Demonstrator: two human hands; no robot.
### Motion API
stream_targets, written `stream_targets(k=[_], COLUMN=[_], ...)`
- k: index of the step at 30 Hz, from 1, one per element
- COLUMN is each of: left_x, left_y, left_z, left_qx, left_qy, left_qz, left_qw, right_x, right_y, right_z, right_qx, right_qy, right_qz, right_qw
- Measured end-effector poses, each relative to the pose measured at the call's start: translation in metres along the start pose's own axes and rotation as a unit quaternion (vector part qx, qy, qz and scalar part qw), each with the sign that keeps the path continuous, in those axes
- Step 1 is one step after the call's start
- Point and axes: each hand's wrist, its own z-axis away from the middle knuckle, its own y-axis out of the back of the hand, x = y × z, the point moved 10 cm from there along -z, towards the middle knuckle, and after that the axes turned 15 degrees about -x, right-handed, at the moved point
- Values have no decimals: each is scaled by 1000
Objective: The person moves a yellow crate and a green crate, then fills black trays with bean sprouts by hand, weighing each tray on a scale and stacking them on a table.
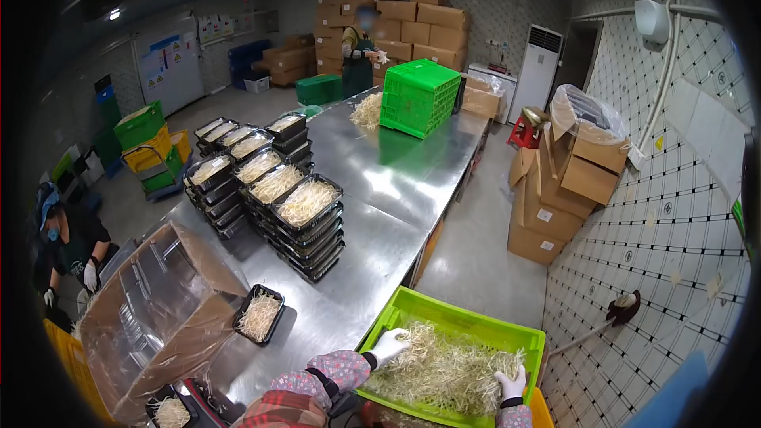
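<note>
A bright green crate [464, 311] full of loose bean sprouts [444, 372] is at the lower right, beside the metal table. At the crate's left side, my left hand [388, 347], in a white glove, is closed on sprouts at the heap's edge; its fingertips are partly hidden. My right hand [512, 383], also gloved, grips a bunch at the crate's right side, with sprouts showing between thumb and fingers. Left of the crate, a black tray [258, 314] filled with sprouts lies on the table. Another filled tray [170, 412] sits at the bottom edge.
Stacks of filled black trays [305, 222] stand on the metal table [361, 250]. A plastic-lined carton [158, 309] is at left, near a co-worker [75, 246]. An upturned green crate [420, 99] and a second person [358, 55] are at the far end. Cartons [555, 206] line the right wall.
</note>
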Motion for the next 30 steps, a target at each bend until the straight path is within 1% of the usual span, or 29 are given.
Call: stream_targets(k=[1, 2, 3, 4, 5, 6, 7, 8, 9, 10, 11, 12, 13, 15, 16, 18, 19, 20, 21, 22, 23, 24, 25, 27, 28, 29, 30], left_x=[4, 15, 24, 36, 43, 45, 68, 82, 105, 108, 105, 121, 121, 118, 122, 106, 93, 85, 64, 58, 55, 33, 23, -7, -14, -11, -8], left_y=[0, -3, -4, -2, -7, -8, -13, -17, -19, -25, -23, -23, -23, -27, -34, -48, -53, -65, -80, -94, -108, -112, -109, -87, -67, -46, -26], left_z=[-2, -5, -7, -10, -16, -22, -18, -14, -10, -9, -16, -15, -17, -18, -14, -17, -20, -22, -20, -17, -8, -3, 1, 7, 15, 26, 38], left_qx=[-1, -17, -36, -40, -54, -41, -61, -72, -42, -84, -68, -39, -30, -11, -21, -32, -39, -76, -132, -150, -168, -198, -197, -179, -127, -56, 10], left_qy=[4, -24, -49, -89, -124, -150, -170, -162, -212, -83, -120, -175, -184, -175, -164, -155, -148, -134, -60, -83, -105, -27, -24, -7, -8, -27, -28], left_qz=[1, -2, -5, -57, -102, -109, -104, -80, -146, -40, -62, -145, -136, -135, -137, -124, -113, -83, -88, -200, -309, -330, -331, -327, -329, -349, -385], left_qw=[1000, 1000, 998, 994, 986, 982, 978, 981, 965, 992, 988, 973, 973, 975, 977, 980, 982, 985, 986, 965, 930, 923, 923, 928, 936, 935, 922], right_x=[-5, -30, -16, -26, -32, -59, -73, -79, -93, -102, -117, -121, -121, -123, -123, -121, -112, -106, -97, -79, -63, -40, -16, 26, 26, 35, 37], right_y=[0, -13, 1, -13, -16, -22, -27, -24, -27, -28, -31, -33, -34, -36, -37, -41, -47, -57, -68, -84, -97, -99, -100, -87, -70, -48, -19], right_z=[2, 5, -3, -13, -17, -11, -14, -16, -20, -24, -21, -24, -30, -36, -37, -40, -43, -45, -47, -51, -50, -52, -54, -53, -48, -46, -41], right_qx=[2, -42, 11, -69, -85, -66, -71, -49, -48, -49, -35, -40, -43, -44, -39, -27, -42, -65, -90, -143, -190, -222, -253, -294, -264, -218, -148], right_qy=[10, 22, 51, 90, 112, 104, 149, 150, 148, 153, 146, 125, 130, 130, 132, 134, 112, 122, 133, 133, 109, 53, -1, -51, -61, -56, -38], right_qz=[41, 14, 94, 34, 22, 105, 105, 142, 157, 185, 228, 240, 251, 247, 246, 249, 253, 242, 230, 255, 273, 277, 280, 261, 249, 259, 312], right_qw=[999, 999, 994, 993, 990, 987, 981, 977, 975, 969, 962, 962, 958, 959, 959, 959, 960, 960, 960, 947, 937, 933, 926, 918, 930, 939, 938])
